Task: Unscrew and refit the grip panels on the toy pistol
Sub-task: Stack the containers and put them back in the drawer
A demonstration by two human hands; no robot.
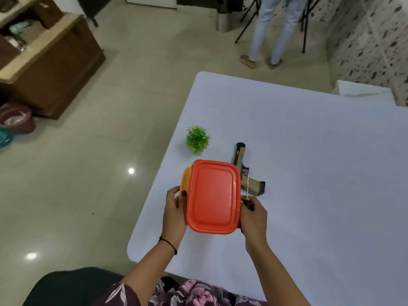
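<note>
1. the left hand (pixel 175 208) gripped the left side of a rectangular plastic container (pixel 185 180) with a yellow-orange body, closed by a red-orange lid with rounded corners (pixel 212 196). its thumb, the nail painted dark, lay on the lid's left edge and the other fingers were hidden behind the box.
2. the right hand (pixel 254 215) held the container's right side, its fingers curled narrow round a slim screwdriver with a black handle and thin metal shaft (pixel 248 204). the shaft pointed away from the person, up past the lid's right edge.
3. the lid faced the camera. whether the container touched the surface below could not be told.
4. the tan and black plastic toy pistol (pixel 239 153) lay flat on the white table (pixel 309 162), just beyond the container, which hid part of its middle. its barrel pointed away from the person and its grip angled to the right. no hand touched it.
5. a small green artificial plant (pixel 197 140) stood near the table's left edge, beside the pistol's barrel and apart from it.
6. a thin black thread (pixel 169 245) circled the left wrist.
7. farther off on the pale tiled floor (pixel 110 151), a person in light jeans (pixel 273 29) stood by black tripod legs (pixel 245 29). a brown wooden cabinet (pixel 50 69) stood at the left.
</note>
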